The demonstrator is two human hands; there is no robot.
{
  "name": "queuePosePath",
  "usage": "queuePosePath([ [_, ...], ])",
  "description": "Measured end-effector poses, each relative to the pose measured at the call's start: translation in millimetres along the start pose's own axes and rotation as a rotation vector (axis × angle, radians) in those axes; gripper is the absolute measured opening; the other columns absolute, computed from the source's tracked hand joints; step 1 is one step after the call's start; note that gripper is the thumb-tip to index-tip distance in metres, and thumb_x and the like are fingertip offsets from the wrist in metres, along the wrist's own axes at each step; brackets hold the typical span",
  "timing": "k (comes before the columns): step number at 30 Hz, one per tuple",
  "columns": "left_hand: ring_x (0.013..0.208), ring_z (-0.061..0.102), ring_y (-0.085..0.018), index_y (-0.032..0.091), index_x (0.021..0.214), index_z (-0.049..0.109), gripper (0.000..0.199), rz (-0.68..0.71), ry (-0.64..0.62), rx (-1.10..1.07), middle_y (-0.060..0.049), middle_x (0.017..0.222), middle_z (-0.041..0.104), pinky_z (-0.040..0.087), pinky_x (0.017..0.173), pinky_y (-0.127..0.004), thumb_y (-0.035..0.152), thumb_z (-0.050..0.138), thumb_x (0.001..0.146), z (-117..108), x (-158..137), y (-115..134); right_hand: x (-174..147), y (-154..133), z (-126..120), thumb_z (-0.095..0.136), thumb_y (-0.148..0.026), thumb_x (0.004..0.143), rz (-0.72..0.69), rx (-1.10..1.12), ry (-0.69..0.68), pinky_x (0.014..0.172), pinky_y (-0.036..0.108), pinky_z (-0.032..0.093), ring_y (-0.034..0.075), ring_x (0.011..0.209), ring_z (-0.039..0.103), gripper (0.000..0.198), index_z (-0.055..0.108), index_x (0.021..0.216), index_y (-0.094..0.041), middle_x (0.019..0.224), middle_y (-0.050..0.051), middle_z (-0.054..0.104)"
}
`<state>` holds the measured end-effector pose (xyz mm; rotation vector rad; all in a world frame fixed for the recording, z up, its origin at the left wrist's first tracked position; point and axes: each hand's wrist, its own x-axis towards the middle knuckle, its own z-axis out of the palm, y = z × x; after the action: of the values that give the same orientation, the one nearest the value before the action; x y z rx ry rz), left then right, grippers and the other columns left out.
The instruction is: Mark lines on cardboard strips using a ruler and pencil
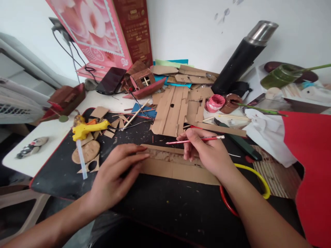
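Observation:
My right hand (207, 148) holds a red pencil (178, 142) between thumb and fingers, its sharp end pointing left. Beneath it lies a long piece of cardboard (178, 171) on the black mat (165, 203). A mottled brownish strip (168, 155) runs lengthwise along that cardboard; what it is I cannot make out. My left hand (116, 172) rests at the cardboard's left end, fingers stretched out flat over the edge and the strip. Scissors with a yellow and red handle (262, 177) lie partly hidden under my right forearm.
A yellow glue gun (90, 129) lies left among cardboard scraps. Behind are stacked cardboard (169, 113), a small model boat (144, 84) and a phone (111, 81). Paint jars (215, 103), a black flask (240, 58), a green cutter (240, 143) and red sheet (315, 172) stand right.

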<state>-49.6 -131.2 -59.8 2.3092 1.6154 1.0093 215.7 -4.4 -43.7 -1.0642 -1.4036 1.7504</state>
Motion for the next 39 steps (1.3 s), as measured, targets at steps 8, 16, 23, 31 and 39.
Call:
queuePosePath([
  [8,0.109,0.074,-0.015,0.031,0.117,0.074,0.023,-0.141,0.107,-0.071,0.002,0.116,0.074,0.061,0.095,-0.029,0.014,0.060,0.110,-4.8,-2.5,-0.1,-0.7,-7.6,-4.2,0.079,-0.078,0.094,-0.103,-0.001,0.074,0.043,0.025,0.049,0.015,0.050,0.069,0.060,0.082,0.092,-0.018,0.063,-0.001,0.066],
  [16,0.130,0.070,-0.026,0.029,0.148,0.065,0.040,0.013,-0.177,0.052,-0.007,0.141,0.072,0.057,0.113,-0.043,0.039,0.069,0.110,-12.2,-11.6,-15.7,-1.7,-6.8,-3.6,0.077,-0.077,0.096,-0.087,-0.010,0.049,0.044,0.025,0.049,0.015,0.051,0.069,0.059,0.082,0.092,-0.018,0.062,-0.001,0.065],
  [23,0.135,0.068,-0.028,0.029,0.147,0.066,0.036,0.017,-0.217,0.055,-0.008,0.146,0.073,0.054,0.118,-0.047,0.038,0.067,0.112,-8.1,-13.8,-25.6,0.8,-4.8,-2.6,0.080,-0.080,0.092,-0.058,-0.020,0.056,0.043,0.024,0.047,0.014,0.050,0.068,0.061,0.080,0.088,-0.019,0.061,-0.001,0.064],
  [31,0.145,0.063,-0.032,0.031,0.158,0.061,0.048,0.103,-0.186,0.150,-0.009,0.158,0.068,0.055,0.122,-0.053,0.037,0.067,0.111,-6.6,-9.6,-18.3,3.2,-3.5,-6.0,0.078,-0.079,0.093,-0.102,-0.020,0.098,0.043,0.024,0.047,0.013,0.047,0.065,0.060,0.080,0.087,-0.019,0.059,-0.002,0.063],
  [39,0.145,0.068,-0.035,0.028,0.167,0.055,0.060,0.245,-0.346,0.215,-0.012,0.161,0.068,0.060,0.119,-0.056,0.056,0.058,0.114,0.9,8.5,-29.7,4.5,-3.6,-7.9,0.076,-0.078,0.094,-0.110,-0.002,0.103,0.044,0.024,0.047,0.013,0.050,0.066,0.059,0.078,0.088,-0.020,0.061,-0.003,0.064],
])
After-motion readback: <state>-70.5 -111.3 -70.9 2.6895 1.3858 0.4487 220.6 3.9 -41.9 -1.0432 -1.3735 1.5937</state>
